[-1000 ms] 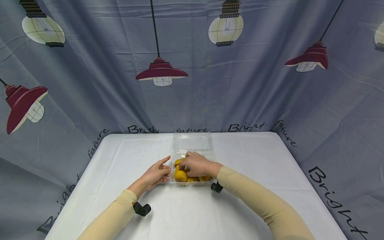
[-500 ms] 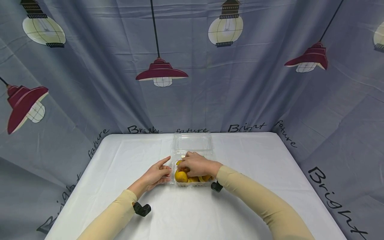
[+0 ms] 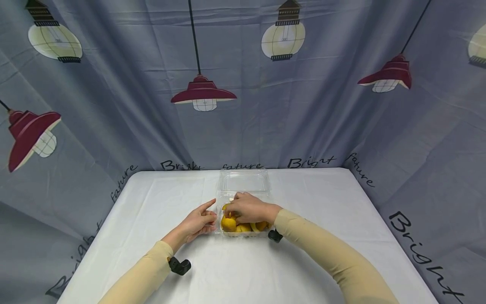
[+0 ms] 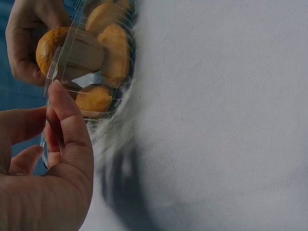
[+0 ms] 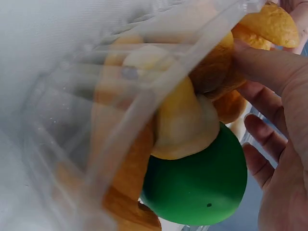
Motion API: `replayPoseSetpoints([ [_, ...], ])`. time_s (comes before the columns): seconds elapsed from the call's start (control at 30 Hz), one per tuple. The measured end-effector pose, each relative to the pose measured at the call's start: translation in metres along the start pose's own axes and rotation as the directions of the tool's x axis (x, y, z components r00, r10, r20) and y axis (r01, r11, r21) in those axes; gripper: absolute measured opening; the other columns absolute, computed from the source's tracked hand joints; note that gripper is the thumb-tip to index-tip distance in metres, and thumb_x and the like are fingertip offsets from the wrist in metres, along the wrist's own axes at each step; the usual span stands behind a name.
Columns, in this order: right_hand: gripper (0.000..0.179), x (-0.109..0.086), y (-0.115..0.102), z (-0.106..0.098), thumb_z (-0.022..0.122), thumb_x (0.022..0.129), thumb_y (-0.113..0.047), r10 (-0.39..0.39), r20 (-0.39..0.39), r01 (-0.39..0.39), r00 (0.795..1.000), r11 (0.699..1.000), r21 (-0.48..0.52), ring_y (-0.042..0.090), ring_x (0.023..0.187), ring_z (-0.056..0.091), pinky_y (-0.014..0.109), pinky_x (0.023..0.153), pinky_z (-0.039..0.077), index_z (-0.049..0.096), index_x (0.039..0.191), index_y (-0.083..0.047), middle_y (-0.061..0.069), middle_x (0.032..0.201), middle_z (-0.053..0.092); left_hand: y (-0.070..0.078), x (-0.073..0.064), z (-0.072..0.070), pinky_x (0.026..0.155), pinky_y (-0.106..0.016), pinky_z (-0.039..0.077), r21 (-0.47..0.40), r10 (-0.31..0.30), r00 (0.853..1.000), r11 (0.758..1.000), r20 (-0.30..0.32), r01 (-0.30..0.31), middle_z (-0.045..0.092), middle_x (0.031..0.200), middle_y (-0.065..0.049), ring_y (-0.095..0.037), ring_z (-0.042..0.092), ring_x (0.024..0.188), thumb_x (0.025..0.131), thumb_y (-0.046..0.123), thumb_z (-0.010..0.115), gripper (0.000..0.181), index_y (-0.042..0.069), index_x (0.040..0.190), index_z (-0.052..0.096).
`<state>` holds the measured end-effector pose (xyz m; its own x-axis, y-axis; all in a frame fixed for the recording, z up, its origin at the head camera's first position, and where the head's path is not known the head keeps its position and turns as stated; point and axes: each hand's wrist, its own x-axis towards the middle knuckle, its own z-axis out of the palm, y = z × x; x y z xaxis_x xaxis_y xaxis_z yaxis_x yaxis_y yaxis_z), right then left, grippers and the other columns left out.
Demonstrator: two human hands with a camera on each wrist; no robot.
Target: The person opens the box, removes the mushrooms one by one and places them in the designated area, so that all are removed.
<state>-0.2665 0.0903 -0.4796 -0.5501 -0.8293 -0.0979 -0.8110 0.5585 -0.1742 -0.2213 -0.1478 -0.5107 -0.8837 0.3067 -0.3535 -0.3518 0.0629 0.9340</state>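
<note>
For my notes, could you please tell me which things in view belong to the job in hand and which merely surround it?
Job:
box
yellow pieces, one held by the right hand
green piece, seemingly in the box
left hand, at the box's rim

Surroundings:
table
curtain
wrist cameras, worn

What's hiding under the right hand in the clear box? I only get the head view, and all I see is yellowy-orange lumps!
Observer: A smooth, rounded green thing sits among the pieces in the clear box; the right wrist view shows it.
Operator: Ooh! And what's the right hand got?
Observer: The left wrist view shows it around an orange mushroom-like piece with a thick, paler stem.
Operator: Is the left hand really touching the box? I can't tell!
Observer: Yes, the left wrist view shows its fingers pinching the thin clear edge.
</note>
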Motion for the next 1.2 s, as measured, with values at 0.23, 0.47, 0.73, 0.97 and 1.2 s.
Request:
replayPoseSetpoints([
  [0.23,0.029,-0.003,0.002,0.001,0.070,0.099,-0.031,-0.016,-0.011,0.015,1.000,0.999,-0.037,0.014,0.107,0.050,0.030,0.089,0.044,0.066,0.127,-0.036,-0.012,0.110,0.063,0.000,0.001,0.001,0.077,-0.033,0.062,0.001,0.004,1.000,1.000,0.007,-0.004,0.054,0.111,-0.013,-0.017,0.057,0.083,0.102,0.004,0.059,0.070,0.019,0.163,0.029],
  [0.47,0.032,-0.010,0.010,-0.014,0.071,0.099,-0.030,0.037,-0.070,-0.031,0.997,0.995,0.090,0.016,0.103,0.049,0.032,0.087,0.044,0.063,0.131,-0.031,-0.009,0.109,0.064,0.000,0.003,0.002,0.072,-0.030,0.062,0.002,0.005,1.000,1.000,0.007,-0.005,0.055,0.112,-0.014,-0.017,0.057,0.082,0.103,0.003,0.057,0.068,0.019,0.163,0.028],
  [0.73,0.028,-0.032,0.030,-0.043,0.068,0.101,-0.032,0.219,-0.143,-0.121,0.965,0.858,0.498,0.022,0.119,0.048,0.043,0.096,0.045,0.061,0.129,-0.034,-0.012,0.119,0.063,0.000,0.002,0.002,0.073,-0.030,0.061,0.004,0.001,1.000,1.000,0.003,-0.001,0.053,0.114,-0.014,-0.017,0.057,0.084,0.103,0.002,0.057,0.070,0.017,0.164,0.028],
  [0.97,0.033,-0.055,0.049,-0.055,0.066,0.102,-0.021,0.260,-0.169,-0.046,0.951,0.658,0.752,0.024,0.109,0.061,0.045,0.095,0.052,0.056,0.134,-0.023,0.003,0.118,0.065,0.000,0.001,0.003,0.074,-0.032,0.062,0.024,0.000,1.000,1.000,-0.026,0.001,0.054,0.112,-0.013,-0.018,0.056,0.085,0.102,0.002,0.058,0.069,0.018,0.163,0.031],
  [1.2,0.036,-0.076,0.069,-0.053,0.068,0.101,-0.025,0.396,-0.168,-0.098,0.903,0.569,0.817,0.028,0.106,0.061,0.045,0.092,0.053,0.054,0.134,-0.021,0.011,0.116,0.061,0.001,-0.002,0.004,0.075,-0.032,0.062,0.024,-0.003,1.000,1.000,-0.023,0.004,0.053,0.113,-0.013,-0.019,0.056,0.086,0.102,0.003,0.059,0.068,0.018,0.163,0.031],
])
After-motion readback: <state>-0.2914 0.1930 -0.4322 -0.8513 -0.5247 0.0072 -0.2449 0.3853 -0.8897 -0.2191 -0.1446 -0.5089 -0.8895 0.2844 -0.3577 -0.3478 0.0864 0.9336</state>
